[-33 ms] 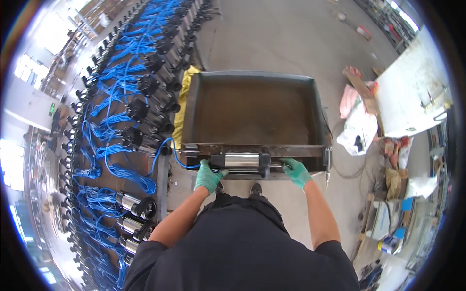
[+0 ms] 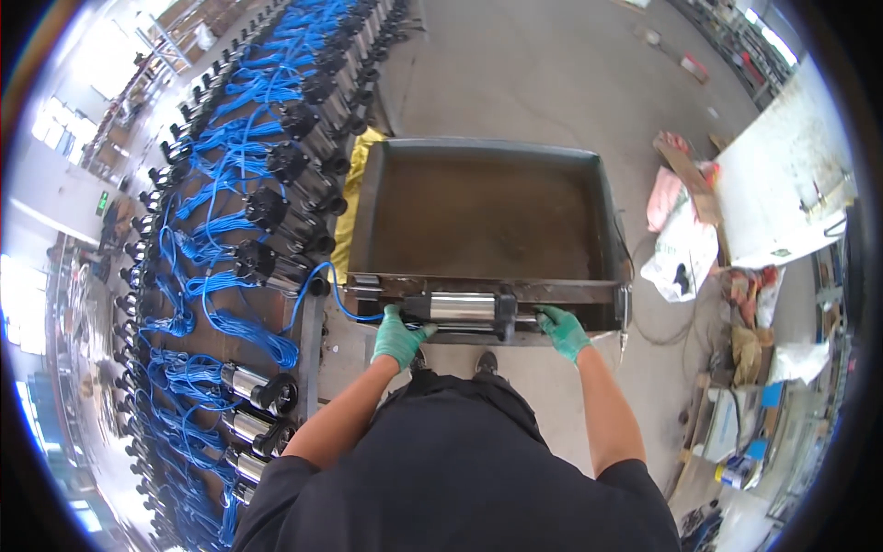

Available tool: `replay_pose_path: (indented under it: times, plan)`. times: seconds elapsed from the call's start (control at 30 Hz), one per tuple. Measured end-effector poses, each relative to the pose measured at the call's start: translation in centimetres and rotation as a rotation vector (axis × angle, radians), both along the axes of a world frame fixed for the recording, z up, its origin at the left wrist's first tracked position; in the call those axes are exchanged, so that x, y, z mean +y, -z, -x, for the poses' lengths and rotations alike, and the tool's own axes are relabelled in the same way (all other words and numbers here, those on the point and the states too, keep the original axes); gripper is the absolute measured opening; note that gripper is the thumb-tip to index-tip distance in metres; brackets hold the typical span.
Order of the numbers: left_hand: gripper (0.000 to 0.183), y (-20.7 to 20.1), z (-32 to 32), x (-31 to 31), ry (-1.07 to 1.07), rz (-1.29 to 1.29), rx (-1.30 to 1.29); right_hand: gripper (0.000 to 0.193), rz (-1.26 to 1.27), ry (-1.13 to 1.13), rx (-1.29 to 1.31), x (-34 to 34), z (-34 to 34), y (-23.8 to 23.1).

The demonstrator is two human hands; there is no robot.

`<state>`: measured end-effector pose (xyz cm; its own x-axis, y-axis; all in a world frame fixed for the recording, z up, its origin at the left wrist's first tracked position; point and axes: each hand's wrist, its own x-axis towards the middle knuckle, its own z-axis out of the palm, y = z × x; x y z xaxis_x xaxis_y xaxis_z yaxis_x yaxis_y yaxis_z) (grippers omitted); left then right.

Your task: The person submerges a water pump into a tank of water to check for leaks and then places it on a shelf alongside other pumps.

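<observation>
Gloved left hand point(image 2: 399, 339) has fingers and thumb clamped on the black left end of the steel cylinder point(image 2: 463, 306), which lies along the tank's point(image 2: 492, 144) near edge; right hand point(image 2: 561, 333) at the rod point(image 2: 526, 318) by the near right corner, can't tell whether its fingers are closed on it. Blue cable point(image 2: 329, 269) crosses the gap from the left bench, crowded with similar cylinders point(image 2: 250, 383), to the left hand. Yellow sheet point(image 2: 349, 216) along the tank's left edge, white sack point(image 2: 685, 253) beyond its right edge, near white panel point(image 2: 782, 175).
</observation>
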<state>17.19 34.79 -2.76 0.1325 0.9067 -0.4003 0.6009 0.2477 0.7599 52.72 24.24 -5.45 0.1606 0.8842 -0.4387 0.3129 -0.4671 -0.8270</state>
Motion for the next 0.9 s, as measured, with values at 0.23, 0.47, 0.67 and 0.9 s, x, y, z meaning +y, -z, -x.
replay_pose_path:
  times: [0.23,0.47,0.67,0.9]
  plan:
    - [0.079,0.0,0.2,-0.2,-0.002,-0.030,-0.018,0.037,0.196,0.236,0.621,0.1,-0.7,2.8]
    - [0.075,0.4,0.0,0.1,-0.002,0.023,-0.004,0.042,0.206,0.046,0.517,0.8,-2.1,1.1]
    - [0.074,0.9,-0.1,0.0,-0.004,-0.032,0.002,0.044,0.234,0.214,0.205,1.1,-1.1,3.1]
    - [0.074,-0.5,-0.1,0.0,0.006,-0.001,0.048,0.074,-0.216,-0.542,-0.749,-0.4,-1.5,-0.2]
